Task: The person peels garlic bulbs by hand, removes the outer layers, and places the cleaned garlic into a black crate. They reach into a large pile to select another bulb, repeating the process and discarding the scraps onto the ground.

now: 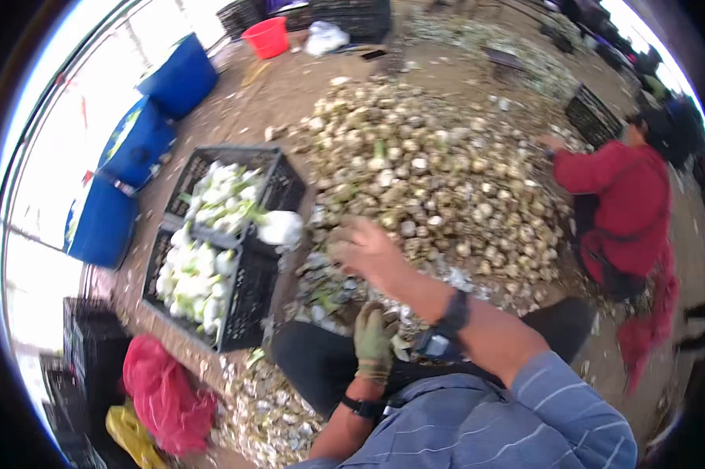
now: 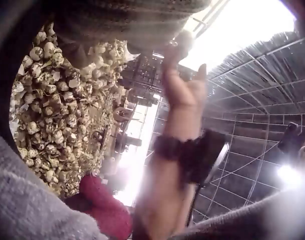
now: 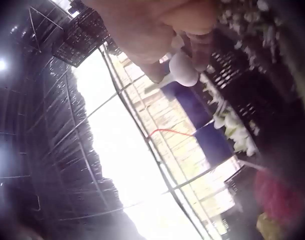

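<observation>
My bare right hand [image 1: 364, 250] reaches out over the near left side of the heap, its fingers spread. Just past its fingertips is a white garlic bulb [image 1: 280, 228], blurred and separated from the hand in the head view. In the right wrist view the same bulb [image 3: 184, 70] overlaps the fingers, its pale stem pointing left. My left hand [image 1: 373, 340] wears a greenish glove and stays low between the knees, above scattered peelings; I cannot tell whether it holds anything. A big heap of untrimmed garlic bulbs [image 1: 438, 180] spreads in front of me.
Two black crates, the far one [image 1: 278, 160] and the near one [image 1: 247, 293], hold cleaned white bulbs at left. Blue barrels [image 1: 137, 144] line the wall. A pink mesh sack [image 1: 165, 391] lies near left. A person in red [image 1: 622, 199] crouches at right.
</observation>
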`<state>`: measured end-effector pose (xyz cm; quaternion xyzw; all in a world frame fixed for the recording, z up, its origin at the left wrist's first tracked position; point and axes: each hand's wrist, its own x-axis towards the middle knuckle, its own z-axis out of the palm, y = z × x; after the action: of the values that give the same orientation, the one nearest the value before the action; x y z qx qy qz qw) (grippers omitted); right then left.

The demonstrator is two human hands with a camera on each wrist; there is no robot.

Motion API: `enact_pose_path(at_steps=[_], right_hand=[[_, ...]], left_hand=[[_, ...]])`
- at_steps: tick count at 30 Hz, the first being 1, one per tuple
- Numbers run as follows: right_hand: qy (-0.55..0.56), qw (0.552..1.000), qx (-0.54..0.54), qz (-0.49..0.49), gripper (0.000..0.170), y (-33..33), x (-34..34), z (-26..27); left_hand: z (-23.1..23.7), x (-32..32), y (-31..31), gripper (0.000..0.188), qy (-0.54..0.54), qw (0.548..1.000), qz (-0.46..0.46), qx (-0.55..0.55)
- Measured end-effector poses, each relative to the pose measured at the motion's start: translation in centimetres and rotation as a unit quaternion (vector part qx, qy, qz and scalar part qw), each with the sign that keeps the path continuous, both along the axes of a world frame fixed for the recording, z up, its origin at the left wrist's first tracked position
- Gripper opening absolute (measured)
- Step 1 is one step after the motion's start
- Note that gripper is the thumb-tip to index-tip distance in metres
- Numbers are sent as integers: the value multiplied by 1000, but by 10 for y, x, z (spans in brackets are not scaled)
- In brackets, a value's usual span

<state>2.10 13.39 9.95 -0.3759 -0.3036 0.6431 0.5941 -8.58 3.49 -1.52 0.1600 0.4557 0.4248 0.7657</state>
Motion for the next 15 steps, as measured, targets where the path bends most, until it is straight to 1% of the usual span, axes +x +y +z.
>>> enact_pose_path(at_steps=[1, 2, 3, 4, 5, 6, 8, 9, 10, 12, 13, 14, 15], right_hand=[[-52, 998, 42, 17, 48, 8, 3, -4], [-69, 997, 7, 23, 45, 4, 13, -18], [-85, 995, -29, 34, 42, -5, 18, -44], [-98, 992, -68, 47, 39, -13, 25, -71], [-187, 976, -102, 35, 30, -25, 40, -92], [-273, 952, -138, 24, 26, -40, 62, -116], [-456, 880, -132, 18, 32, -69, 124, -202], [-410, 884, -224, -10, 32, -86, 157, -240], [-360, 879, -312, -38, 32, -102, 188, -262], [-462, 795, -385, -74, 26, -126, 242, -270], [-469, 761, -439, -91, 22, -133, 262, -274], [-465, 742, -472, -105, 19, -139, 278, -281], [-459, 722, -503, -119, 19, -145, 294, -289]], left_hand=[[4, -1, 1, 34, -8, 1000, 0, -12], [9, 2, 2, 34, 34, 999, -13, 18], [16, 2, 0, 35, -32, 999, 12, -13], [11, 3, 0, 36, 28, 999, -10, 21], [5, 4, -1, 36, 86, 994, -31, 54], [6, 8, -1, 36, 75, 996, -36, 37], [12, 14, -1, 36, 57, 997, -46, 0], [10, 17, -1, 34, 69, 996, -56, -4], [7, 21, 0, 33, 80, 995, -65, -6], [-2, 32, 3, 30, 93, 992, -82, -21], [-6, 37, 4, 30, 96, 991, -88, -20], [-9, 40, 4, 30, 98, 991, -94, -19], [-10, 46, 5, 30, 101, 990, -99, -18]])
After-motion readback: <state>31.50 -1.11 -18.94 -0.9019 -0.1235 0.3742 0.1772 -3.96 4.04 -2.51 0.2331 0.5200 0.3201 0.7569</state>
